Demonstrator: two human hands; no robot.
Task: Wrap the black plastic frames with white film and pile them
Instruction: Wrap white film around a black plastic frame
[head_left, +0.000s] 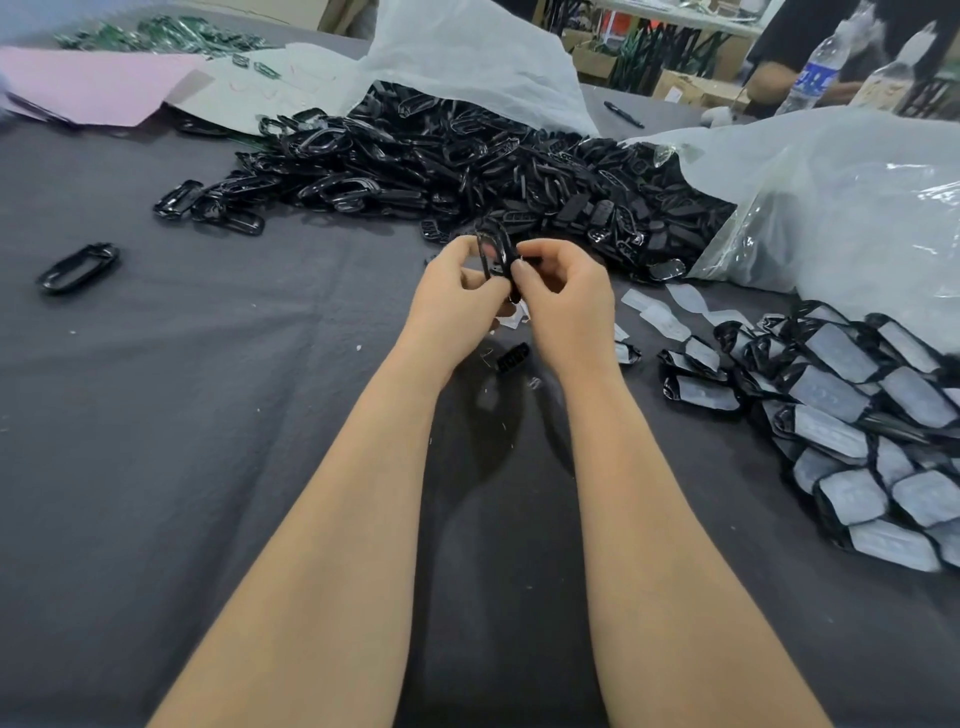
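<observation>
Frame (496, 249) upright at centre, above worktop (208, 415); I see left hand (457, 296), right hand (566, 301) both pinching it. Film (514, 318) at frame's 6 o'clock, seemingly loose: may slip, stick crooked. Pile (857, 441) at 4 o'clock.

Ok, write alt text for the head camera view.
A left hand and right hand pinch a black frame above a dark table. A heap of bare frames lies beyond; a pile of film-wrapped frames sits at right.
</observation>
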